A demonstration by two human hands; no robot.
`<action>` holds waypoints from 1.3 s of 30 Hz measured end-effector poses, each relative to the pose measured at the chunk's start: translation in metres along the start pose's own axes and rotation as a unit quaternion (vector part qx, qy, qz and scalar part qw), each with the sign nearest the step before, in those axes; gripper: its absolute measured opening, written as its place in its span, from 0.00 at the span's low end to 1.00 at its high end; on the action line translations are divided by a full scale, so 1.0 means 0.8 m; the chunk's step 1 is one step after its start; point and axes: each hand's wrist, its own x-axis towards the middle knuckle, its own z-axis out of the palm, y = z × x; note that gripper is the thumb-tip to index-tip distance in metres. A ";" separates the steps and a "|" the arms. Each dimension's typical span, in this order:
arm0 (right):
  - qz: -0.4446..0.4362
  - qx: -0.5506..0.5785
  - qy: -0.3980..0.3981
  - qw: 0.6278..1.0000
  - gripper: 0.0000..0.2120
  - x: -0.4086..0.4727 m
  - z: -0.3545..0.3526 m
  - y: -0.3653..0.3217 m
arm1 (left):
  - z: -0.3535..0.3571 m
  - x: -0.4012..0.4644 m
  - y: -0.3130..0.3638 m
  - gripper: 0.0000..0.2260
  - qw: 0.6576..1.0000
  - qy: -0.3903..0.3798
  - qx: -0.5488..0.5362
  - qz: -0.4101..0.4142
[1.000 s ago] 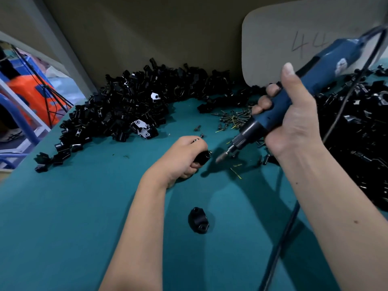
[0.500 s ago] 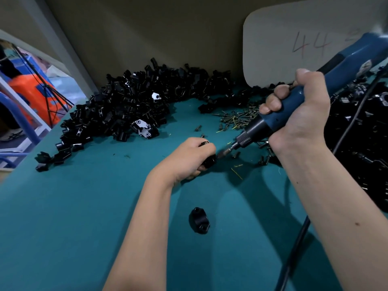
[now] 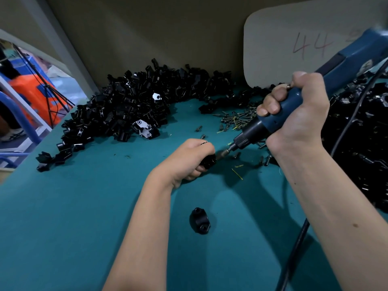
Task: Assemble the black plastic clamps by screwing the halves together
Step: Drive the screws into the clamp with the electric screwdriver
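Note:
My left hand [image 3: 188, 159] grips a black plastic clamp [image 3: 209, 161] against the teal table [image 3: 63, 217]; most of the clamp is hidden under my fingers. My right hand [image 3: 298, 114] is wrapped around a blue electric screwdriver [image 3: 294, 106], tilted down to the left, and its bit [image 3: 225, 152] meets the clamp's right side. A finished-looking black clamp [image 3: 200, 221] with two holes lies alone nearer to me. Loose screws [image 3: 237, 118] are scattered behind the screwdriver tip.
A big heap of black clamp halves [image 3: 130, 108] fills the back left of the table, and another dark heap [image 3: 361, 143] lies at the right. The screwdriver's black cable [image 3: 294, 253] runs down past my right forearm. A pale board marked 44 [image 3: 304, 45] leans on the back wall.
My right hand brought the screwdriver down and left until its bit reached the clamp, and my thumb folded around the handle. My left hand stayed put with the clamp.

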 end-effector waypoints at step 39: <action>-0.052 0.002 0.012 0.999 0.08 -0.008 0.001 0.015 | 0.000 0.004 -0.002 0.05 0.999 0.018 -0.027 -0.025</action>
